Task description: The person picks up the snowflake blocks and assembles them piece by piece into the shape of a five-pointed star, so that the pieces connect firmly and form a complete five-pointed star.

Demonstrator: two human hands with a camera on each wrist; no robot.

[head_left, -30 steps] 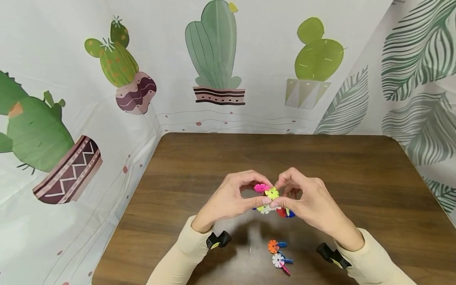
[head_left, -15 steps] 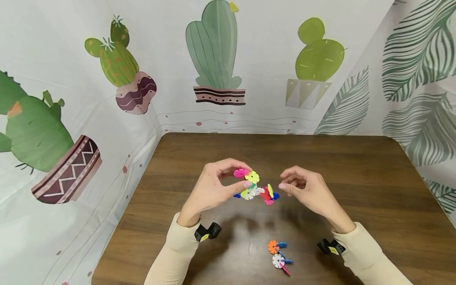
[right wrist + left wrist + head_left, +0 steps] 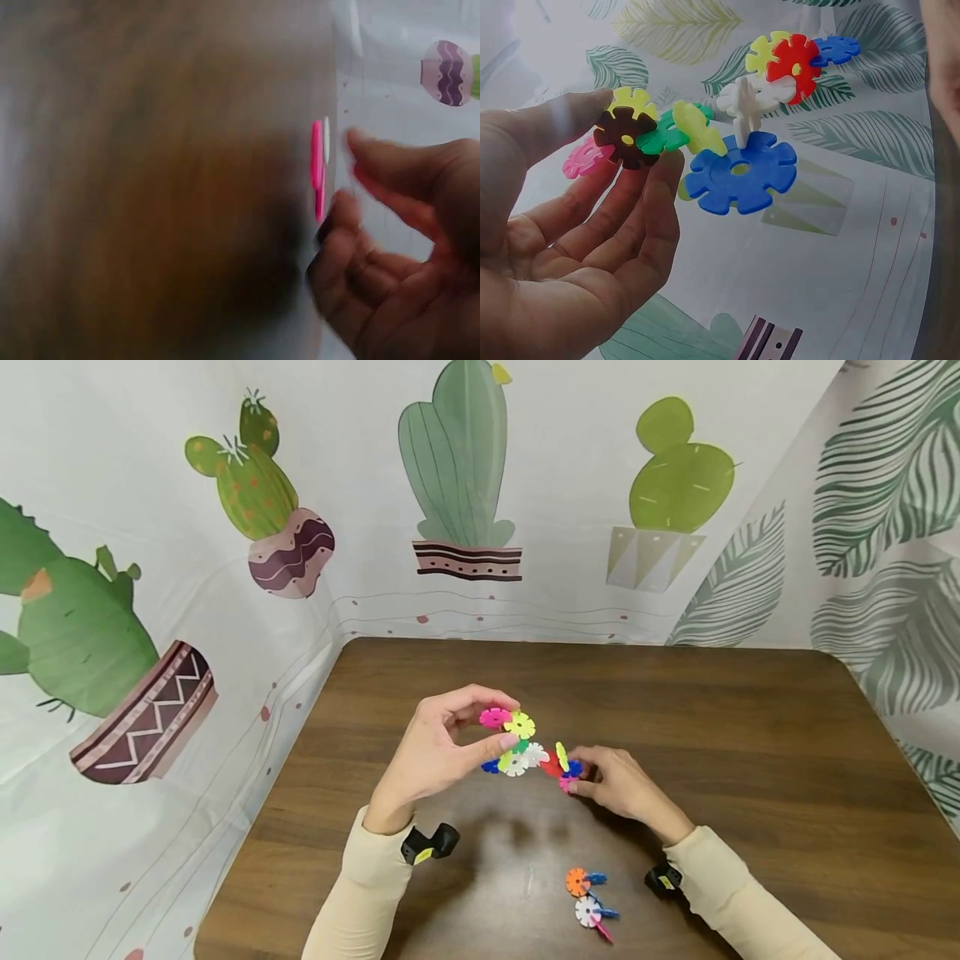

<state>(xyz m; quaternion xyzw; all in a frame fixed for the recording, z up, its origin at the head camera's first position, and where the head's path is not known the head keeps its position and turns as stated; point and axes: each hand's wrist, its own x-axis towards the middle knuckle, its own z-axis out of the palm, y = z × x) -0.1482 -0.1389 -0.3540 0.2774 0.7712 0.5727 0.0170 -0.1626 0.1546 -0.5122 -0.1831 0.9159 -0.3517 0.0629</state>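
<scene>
My left hand [image 3: 441, 750] pinches a chain of notched plastic snowflake discs [image 3: 516, 763] above the table, thumb and fingers at its yellow and brown discs. In the left wrist view, a pink disc [image 3: 587, 157], a brown disc [image 3: 617, 140], a green disc [image 3: 664, 133] and a large blue disc [image 3: 759, 187] show, linked on to white, red and another blue disc [image 3: 836, 50]. My right hand [image 3: 624, 787] is beside the chain's right end, fingers bent. A gap shows between it and that blue disc in the left wrist view. In the right wrist view it is blurred.
Nearer me on the brown wooden table [image 3: 360, 710] lies a second small group of discs, with an orange disc [image 3: 577, 882], a white disc [image 3: 588, 911], blue ones and a pink one. A cactus-print cloth [image 3: 555, 468] hangs behind the table.
Both hands were together at the yellow disc; the right hand came away, then moved down and left to the chain's right end. The left hand carried the chain left and slightly up.
</scene>
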